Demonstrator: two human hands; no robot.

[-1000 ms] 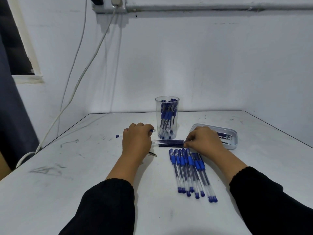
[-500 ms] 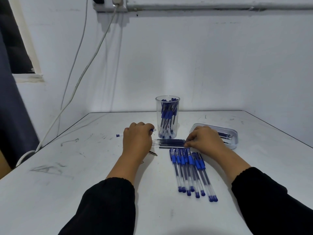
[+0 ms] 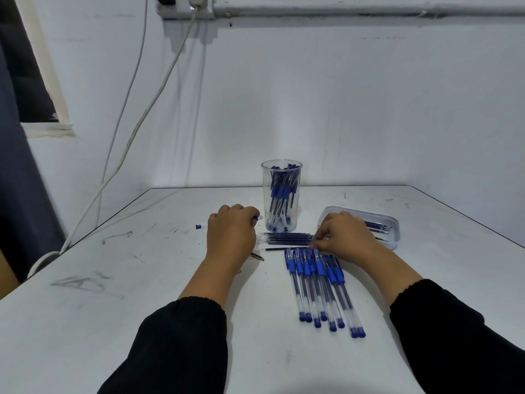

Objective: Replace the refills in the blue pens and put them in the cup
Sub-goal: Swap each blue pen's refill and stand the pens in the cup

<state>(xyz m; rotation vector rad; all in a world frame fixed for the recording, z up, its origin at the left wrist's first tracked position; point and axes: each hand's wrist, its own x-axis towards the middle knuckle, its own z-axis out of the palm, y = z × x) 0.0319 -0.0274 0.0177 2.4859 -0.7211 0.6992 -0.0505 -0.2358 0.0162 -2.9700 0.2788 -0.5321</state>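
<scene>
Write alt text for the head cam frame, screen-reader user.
A person's left hand grips a pen barrel while the right hand pinches the end of a row of loose refills on a white table. Capped blue pens lie nearer the person; a clear cup of pens and a shallow tray stand behind.

A white bench (image 3: 85, 322), scuffed with grey marks, runs back to a pale, bluish-white wall (image 3: 341, 109). High above the hands a conduit pipe (image 3: 369, 9) crosses that wall, meeting a socket box (image 3: 184, 11). From it 2 white cables (image 3: 136, 115) hang down past the bench's left edge. Far left, a dark window opening (image 3: 25, 66) with a cream frame.
</scene>
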